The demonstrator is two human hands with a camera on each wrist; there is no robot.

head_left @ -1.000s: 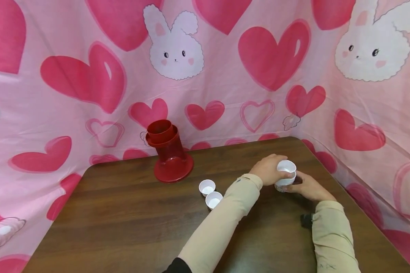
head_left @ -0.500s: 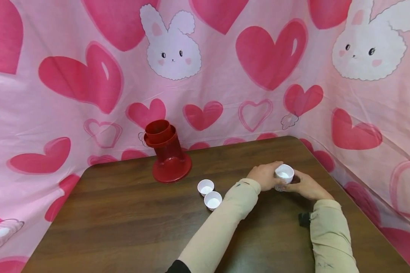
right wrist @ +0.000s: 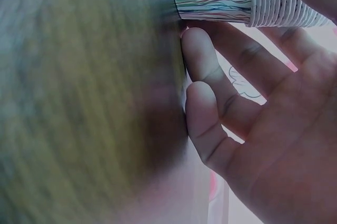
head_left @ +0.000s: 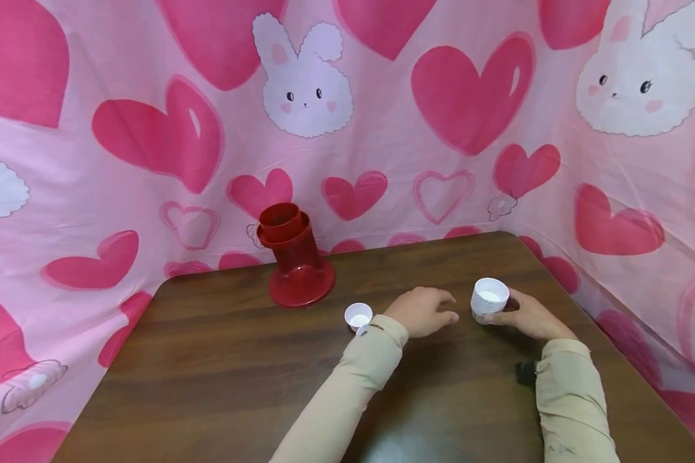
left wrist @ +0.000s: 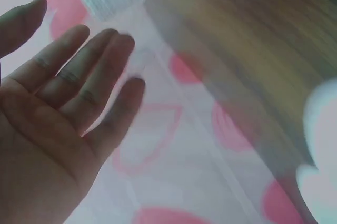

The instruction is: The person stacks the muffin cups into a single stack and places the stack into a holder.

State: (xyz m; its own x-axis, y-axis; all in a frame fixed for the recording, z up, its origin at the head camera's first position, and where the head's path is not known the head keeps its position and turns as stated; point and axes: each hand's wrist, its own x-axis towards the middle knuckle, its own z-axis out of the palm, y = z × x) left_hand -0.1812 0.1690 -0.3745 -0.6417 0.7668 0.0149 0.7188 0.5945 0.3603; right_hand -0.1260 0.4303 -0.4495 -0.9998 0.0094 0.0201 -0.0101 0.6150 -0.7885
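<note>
Head view, left to right. Red flanged tube (head_left: pixel 298 257) upright on the brown worktop (head_left: pixel 208 366), well left of the left hand (head_left: pixel 419 313) and farther back; a smaller red cylinder (head_left: pixel 282 222) sits in its top. Nearer that hand, just to its left, a small white cup (head_left: pixel 358 315), mouth up. A sliver of second white cup (head_left: pixel 361 330) shows too (most of it hidden by the left sleeve (head_left: pixel 336 399)).

Left hand: palm bare, fingers parted and loosely bent, thumb apart, nothing held. It hangs above the worktop, a short gap left of the cup stack (head_left: pixel 489 302).

Cup stack: upright on the worktop, between the two hands, against the right one. Right wrist view gives many nested rims and a wall printed with coloured wavy lines.

Right hand (head_left: pixel 529 315): holds the stack from its right, thumb along the near side, fingers round the far side; the two outer fingers are curled below the grip. Dark block (head_left: pixel 526 373) beside its wrist. Pink heart-print cloth (head_left: pixel 620 167) beyond and to the right.
</note>
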